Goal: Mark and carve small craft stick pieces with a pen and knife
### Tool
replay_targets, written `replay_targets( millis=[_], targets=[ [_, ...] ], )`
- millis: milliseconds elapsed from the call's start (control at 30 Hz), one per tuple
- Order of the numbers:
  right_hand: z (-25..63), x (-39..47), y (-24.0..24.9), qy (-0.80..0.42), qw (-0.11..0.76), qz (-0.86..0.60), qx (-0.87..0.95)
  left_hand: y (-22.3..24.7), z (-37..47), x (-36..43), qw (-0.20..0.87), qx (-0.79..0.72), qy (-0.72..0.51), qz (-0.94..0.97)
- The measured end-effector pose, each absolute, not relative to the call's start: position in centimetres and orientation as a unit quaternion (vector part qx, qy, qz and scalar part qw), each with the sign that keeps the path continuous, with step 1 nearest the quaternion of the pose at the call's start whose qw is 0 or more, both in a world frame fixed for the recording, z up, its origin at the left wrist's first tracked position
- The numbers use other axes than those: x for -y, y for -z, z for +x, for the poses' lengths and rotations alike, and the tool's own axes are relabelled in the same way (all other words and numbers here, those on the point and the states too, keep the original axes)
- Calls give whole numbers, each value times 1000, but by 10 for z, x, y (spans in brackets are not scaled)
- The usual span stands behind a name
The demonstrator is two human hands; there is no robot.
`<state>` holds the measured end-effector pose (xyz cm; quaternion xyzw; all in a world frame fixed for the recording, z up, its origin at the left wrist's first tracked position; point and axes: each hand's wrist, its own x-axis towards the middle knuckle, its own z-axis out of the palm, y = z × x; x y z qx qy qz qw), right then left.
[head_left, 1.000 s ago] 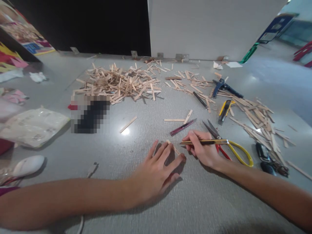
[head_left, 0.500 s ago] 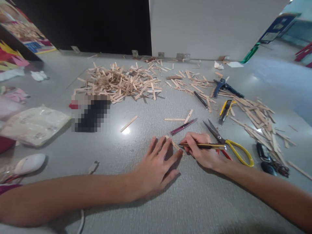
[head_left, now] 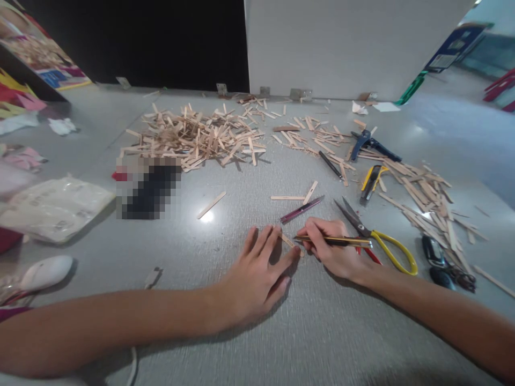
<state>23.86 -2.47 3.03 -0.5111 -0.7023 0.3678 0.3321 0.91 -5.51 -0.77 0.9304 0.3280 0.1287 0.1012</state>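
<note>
My left hand (head_left: pixel 255 273) lies flat on the table with its fingers spread. Its fingertips press on a short wooden craft stick (head_left: pixel 288 240), which slants between my two hands. My right hand (head_left: pixel 328 249) is closed in a pen-like grip around a slim gold-and-black craft knife (head_left: pixel 341 241), its dark tip at the stick. Just beyond my hands lies a purple craft knife (head_left: pixel 301 209), with two craft sticks (head_left: pixel 287 198) behind it. Scissors with yellow handles (head_left: pixel 392 252) rest right beside my right hand. A red-handled tool (head_left: pixel 372 255) is partly hidden behind that hand.
A big heap of craft sticks (head_left: pixel 197 134) stands at the back, with more sticks (head_left: pixel 426 187) scattered right. A yellow utility knife (head_left: pixel 372 182), blue cutters (head_left: pixel 368 143) and keys (head_left: pixel 434 252) lie at right. A plastic bag (head_left: pixel 56 209) and white mouse (head_left: pixel 46 272) are left.
The fingers of my left hand have shifted slightly, so more of the stick shows. My right hand stays in nearly the same place with the craft knife. The view has moved a little.
</note>
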Motion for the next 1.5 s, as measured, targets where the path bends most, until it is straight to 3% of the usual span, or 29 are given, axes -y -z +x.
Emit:
replay_targets(
  millis=[700,1500],
  targets=[
    [239,22,-33,-331,297,-514,733,2,7,46,180,-284,-106,936],
    [233,21,-29,-332,330,-506,725,16,3,41,137,-299,-97,939]
  ],
)
